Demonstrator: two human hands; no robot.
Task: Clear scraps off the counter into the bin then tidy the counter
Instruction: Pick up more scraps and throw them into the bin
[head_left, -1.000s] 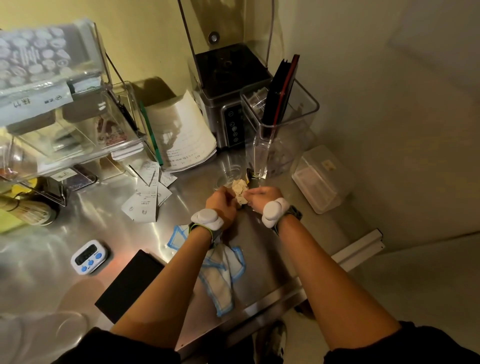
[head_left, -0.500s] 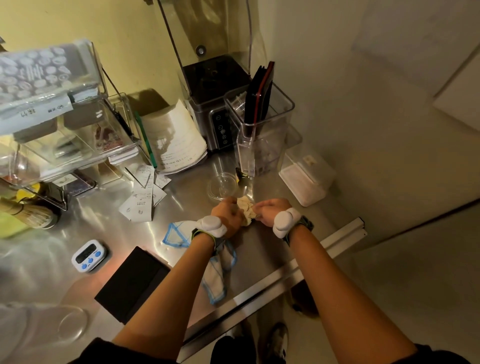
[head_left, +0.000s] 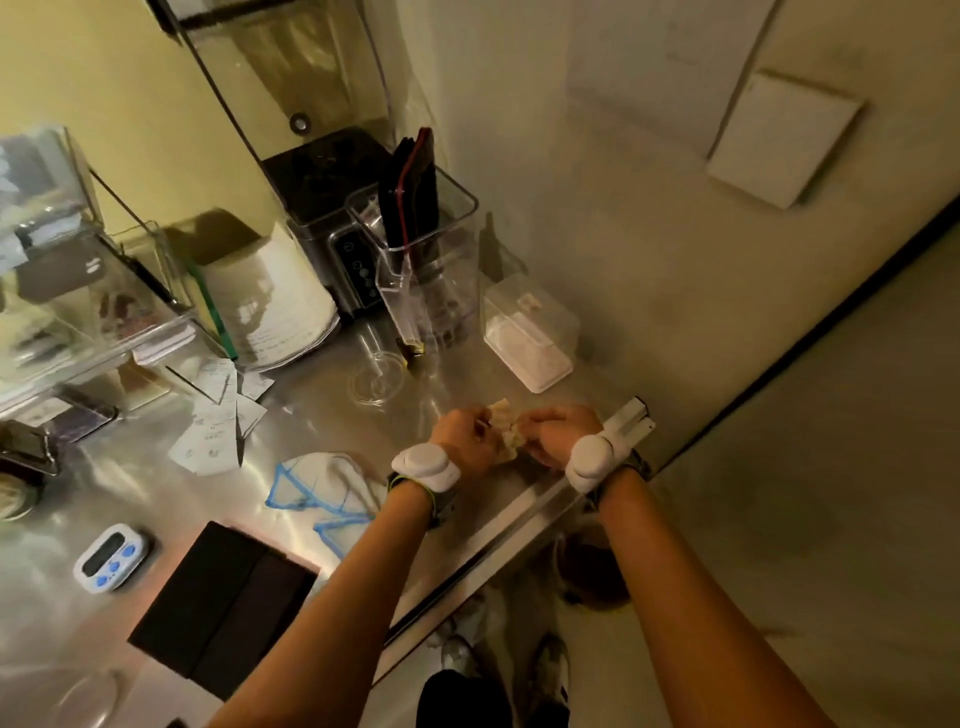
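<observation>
A crumpled wad of pale paper scraps (head_left: 506, 431) is pressed between my left hand (head_left: 465, 439) and my right hand (head_left: 558, 434), both closed around it above the steel counter (head_left: 311, 410) near its front right edge. Loose receipts (head_left: 218, 421) lie on the counter to the left. A white cloth with blue edging (head_left: 322, 491) lies just left of my left wrist. No bin is in view.
A blender base (head_left: 337, 218), a clear jug holding dark cards (head_left: 421, 249) and a clear lidded box (head_left: 530, 332) stand at the back right. A clear lid (head_left: 376, 376), a timer (head_left: 109, 558), a black folder (head_left: 223, 608) and acrylic organisers (head_left: 78, 270) occupy the rest.
Both hands have drawn the paper wad back from the jug toward the counter's front right edge. The view has swung right, showing more floor.
</observation>
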